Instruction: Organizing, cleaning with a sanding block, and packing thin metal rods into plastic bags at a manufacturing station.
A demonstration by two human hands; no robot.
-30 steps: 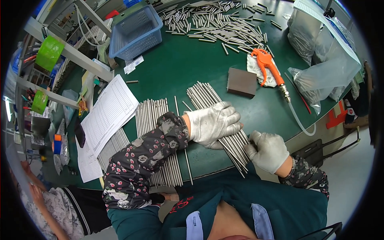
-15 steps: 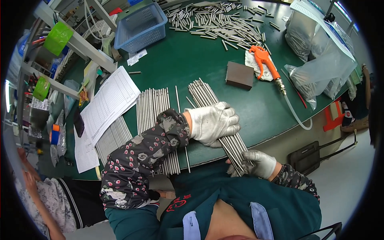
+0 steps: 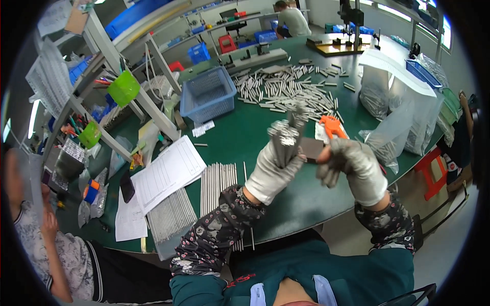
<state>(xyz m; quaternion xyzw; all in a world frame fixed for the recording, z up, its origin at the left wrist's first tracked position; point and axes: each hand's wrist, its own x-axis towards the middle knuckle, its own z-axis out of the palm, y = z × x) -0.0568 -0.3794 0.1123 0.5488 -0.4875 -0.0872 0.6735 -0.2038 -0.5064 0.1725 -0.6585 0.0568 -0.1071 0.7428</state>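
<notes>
My left hand (image 3: 273, 176), in a whitish work glove, is closed round a bundle of thin metal rods (image 3: 286, 135). The bundle is raised above the table, its bright ends tipped up and blurred. My right hand (image 3: 357, 171), gloved too, hovers right of the bundle and apart from it. Its fingers look bent but are smeared by motion, so I cannot make out anything in them. Left of my left forearm lies a row of long metal rods (image 3: 218, 186), partly hidden by the sleeve. A single rod (image 3: 245, 176) lies beside that row.
Short metal pins (image 3: 291, 86) are heaped at the back, beside a blue basket (image 3: 208, 97). A brown block (image 3: 312, 149) and an orange air gun (image 3: 333, 126) lie behind my hands. Paper sheets (image 3: 166, 173) and a phone (image 3: 127, 186) lie left; bagged pins (image 3: 385, 137) stand right. Someone (image 3: 66, 245) is at left.
My left hand has lifted the rod bundle off the table and tipped its ends up. My right hand has let go of the bundle's near end and risen. The view has tilted up.
</notes>
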